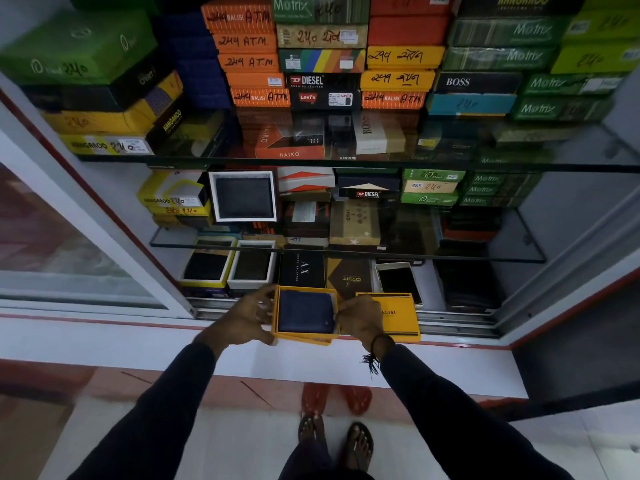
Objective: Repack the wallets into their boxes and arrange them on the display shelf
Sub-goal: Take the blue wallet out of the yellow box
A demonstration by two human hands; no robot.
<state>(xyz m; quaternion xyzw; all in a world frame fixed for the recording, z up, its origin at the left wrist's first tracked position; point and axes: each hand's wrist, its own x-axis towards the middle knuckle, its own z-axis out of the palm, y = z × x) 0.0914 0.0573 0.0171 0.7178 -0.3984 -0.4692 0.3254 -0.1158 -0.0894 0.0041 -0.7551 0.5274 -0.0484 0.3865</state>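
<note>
**Wallet seated in yellow box; lid not yet fitted**

A dark blue wallet (pixel 304 317) lies inside an open yellow box (pixel 277 336), which rests at the front ledge (pixel 138 344) of the display cabinet, just before the sliding track. The left hand (pixel 242 320) holds the box at its left wall, fingers curled over the rim; its grip is closed on the box. The right hand (pixel 360 322) pinches the box's right edge where it meets the wallet; I cannot tell whether the fingers grasp the wallet, the box wall or both. The yellow lid (pixel 403 315) lies just beside the box, to the right, partly under that hand.

Recommended practice for this step: press the wallet flat and square within the walls, with no corner riding up, while the left hand steadies the box. Then bring the lid over level and lower it evenly. The box sits near the ledge's front edge, so a slide forward is the likely fault. Open boxes (pixel 228 268) on the bottom shelf await similar attention.
</note>
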